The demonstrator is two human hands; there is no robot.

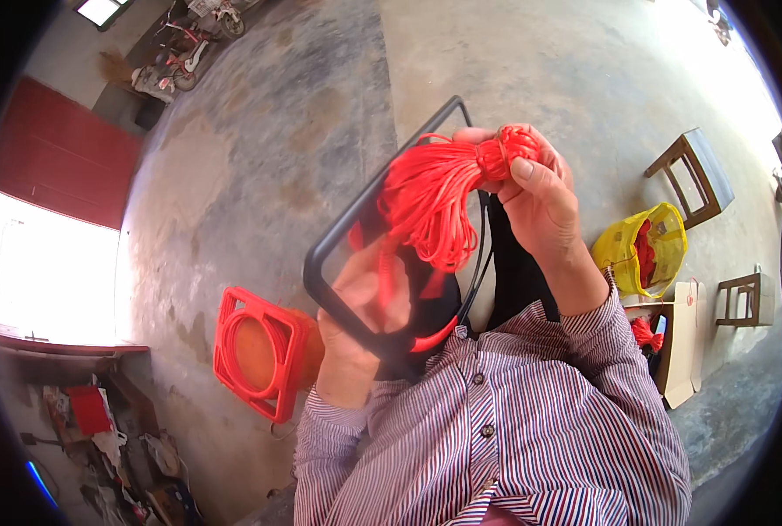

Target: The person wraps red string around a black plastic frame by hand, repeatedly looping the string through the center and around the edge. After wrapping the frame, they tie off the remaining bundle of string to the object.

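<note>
A bundle of red cord (pixel 430 197), tied round its neck, hangs in loops from my right hand (pixel 540 184). The thumb and fingers of that hand are closed about the tied end. In front of my body slants a black frame (pixel 369 206) with rounded corners and a see-through pane; thin black cords run down its right side. My left hand (pixel 369 289) lies low and to the left, mostly seen through that pane. Its fingers are blurred there beside some red strands, so their grip is unclear.
A red plastic reel (pixel 259 355) stands on the floor to the left. At the right are a yellow bag (pixel 640 250) with red material inside, a cardboard box (pixel 680 342), a dark-topped stool (pixel 702 175) and a smaller stool (pixel 746 300). Cluttered goods (pixel 115 438) fill the lower left.
</note>
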